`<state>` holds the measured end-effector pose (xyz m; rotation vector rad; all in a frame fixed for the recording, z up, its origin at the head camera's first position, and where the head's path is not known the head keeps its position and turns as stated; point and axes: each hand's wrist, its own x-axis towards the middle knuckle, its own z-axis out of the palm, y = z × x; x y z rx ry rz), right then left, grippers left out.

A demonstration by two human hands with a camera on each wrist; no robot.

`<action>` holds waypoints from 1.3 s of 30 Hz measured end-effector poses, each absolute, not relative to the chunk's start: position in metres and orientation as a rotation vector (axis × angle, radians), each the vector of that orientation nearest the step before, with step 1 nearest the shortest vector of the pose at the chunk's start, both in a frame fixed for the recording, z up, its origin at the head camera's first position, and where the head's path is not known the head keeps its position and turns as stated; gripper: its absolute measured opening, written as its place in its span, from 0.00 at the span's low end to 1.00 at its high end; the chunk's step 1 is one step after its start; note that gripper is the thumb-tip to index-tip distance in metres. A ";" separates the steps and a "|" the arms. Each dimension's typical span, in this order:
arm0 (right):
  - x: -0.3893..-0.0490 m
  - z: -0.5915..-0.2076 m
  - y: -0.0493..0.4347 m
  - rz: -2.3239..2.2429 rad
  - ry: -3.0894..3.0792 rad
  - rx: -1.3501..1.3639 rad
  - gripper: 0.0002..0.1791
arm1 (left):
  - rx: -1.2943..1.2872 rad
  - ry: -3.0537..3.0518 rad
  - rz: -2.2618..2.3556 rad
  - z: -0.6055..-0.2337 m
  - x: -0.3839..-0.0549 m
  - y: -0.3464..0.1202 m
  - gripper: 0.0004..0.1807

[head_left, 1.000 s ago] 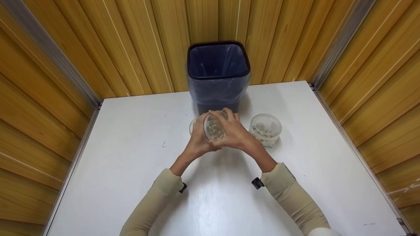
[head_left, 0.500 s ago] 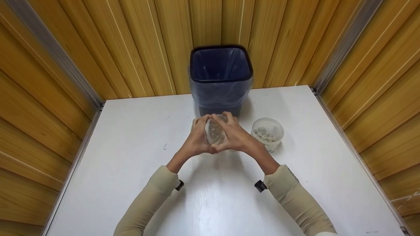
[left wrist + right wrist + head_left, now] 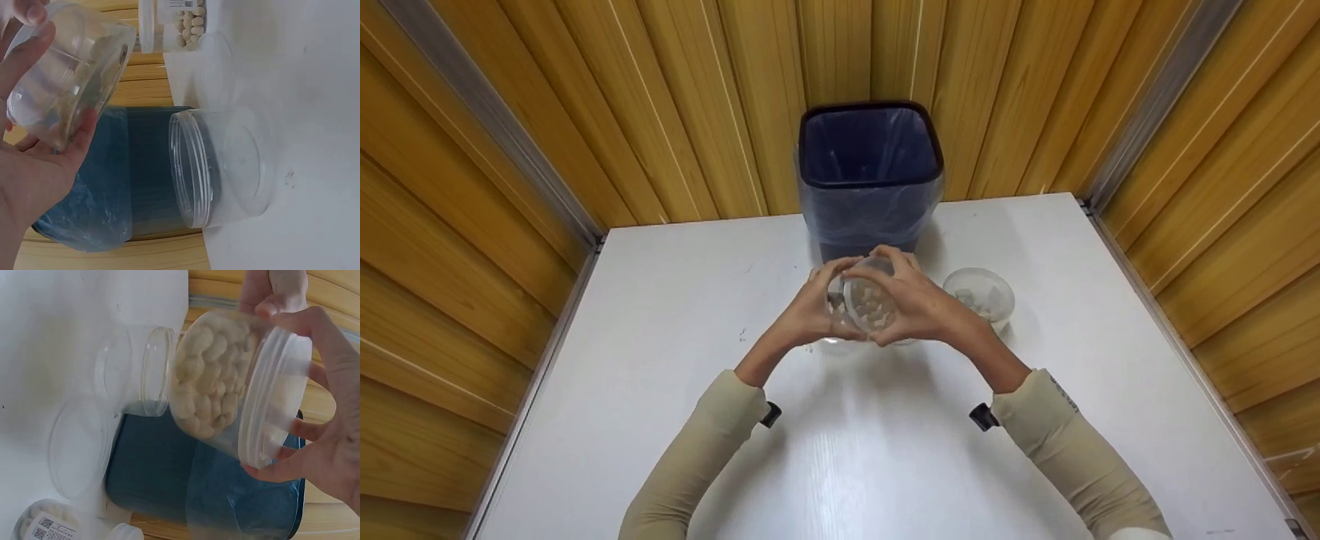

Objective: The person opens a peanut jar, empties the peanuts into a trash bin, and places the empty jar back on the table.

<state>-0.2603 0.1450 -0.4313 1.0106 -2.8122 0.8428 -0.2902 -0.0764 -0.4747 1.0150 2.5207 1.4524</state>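
Between both hands is a clear plastic jar (image 3: pixel 874 304), tilted on its side, with pale rounded nut-like pieces inside. The left hand (image 3: pixel 808 309) holds its body, with thumb and fingers bent round the wall in the left wrist view. Curled about the jar's milky ridged lid (image 3: pixel 273 399), the right hand (image 3: pixel 337 405) grips the opposite end. Below the hands stands an uncapped clear jar (image 3: pixel 242 163), nothing visible in it. A flat clear disc like a lid (image 3: pixel 79 447) lies beside that jar.
A second jar of pale pieces (image 3: pixel 979 296) stands to the right on the white table (image 3: pixel 682 300); its printed label shows in the wrist views. At the back, a dark-rimmed bin (image 3: pixel 874 217) with a blue liner stands against yellow wood-look panels (image 3: pixel 697 112).
Both hands stay on the held jar, which has tipped and shifted slightly to the right. The uncapped jar beneath the left hand shows more in the head view now.
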 end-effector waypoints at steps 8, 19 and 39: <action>-0.258 -0.424 0.134 1.034 -2.695 0.794 0.52 | 1.121 2.863 1.314 -0.472 -0.278 -0.065 0.75; -0.258 -0.426 0.130 1.093 -2.788 0.707 0.58 | 1.235 3.160 1.133 -0.482 -0.275 -0.059 0.71; -0.258 -0.443 0.145 0.679 -2.695 1.161 0.57 | 1.138 2.739 1.283 -0.484 -0.281 -0.069 0.69</action>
